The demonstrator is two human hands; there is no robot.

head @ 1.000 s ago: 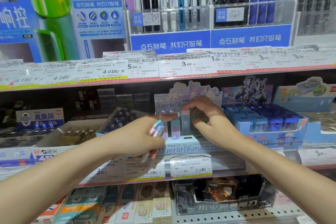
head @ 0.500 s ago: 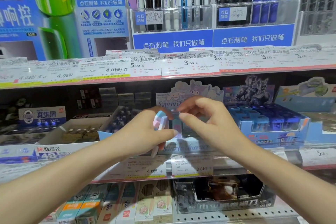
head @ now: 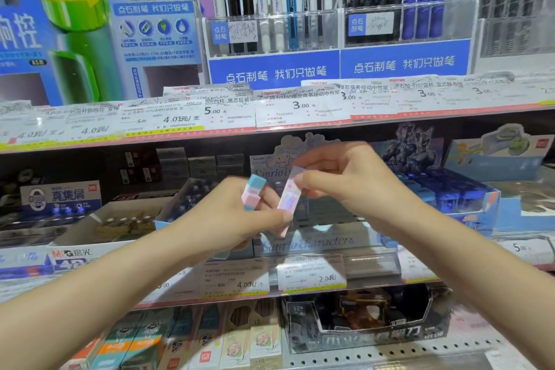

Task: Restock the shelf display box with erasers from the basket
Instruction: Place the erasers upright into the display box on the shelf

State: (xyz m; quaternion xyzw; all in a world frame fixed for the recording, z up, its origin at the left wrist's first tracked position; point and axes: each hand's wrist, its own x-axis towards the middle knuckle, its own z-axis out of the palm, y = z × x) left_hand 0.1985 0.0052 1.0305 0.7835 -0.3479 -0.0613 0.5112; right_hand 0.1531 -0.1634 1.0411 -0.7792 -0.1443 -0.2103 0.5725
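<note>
Step in hand: passing one eraser between hands, mid-frame, in front of the box (head: 315, 245). Left hand (head: 237, 219) curled around a small stack (head: 253, 192) of erasers; right hand (head: 345, 180) pinches the top of a pink eraser (head: 289, 201) between thumb and fingers. Next, likely: slot it upright into the box. Legible: box front "Sanrio Characters"; price tag (head: 312, 275) "2.0元"; lower left, "M&G".

You hold pink-and-blue erasers (head: 253, 192) and a pastel pink-lilac eraser (head: 289, 201); display box (head: 315, 242) pale blue, cartoon-printed.
</note>
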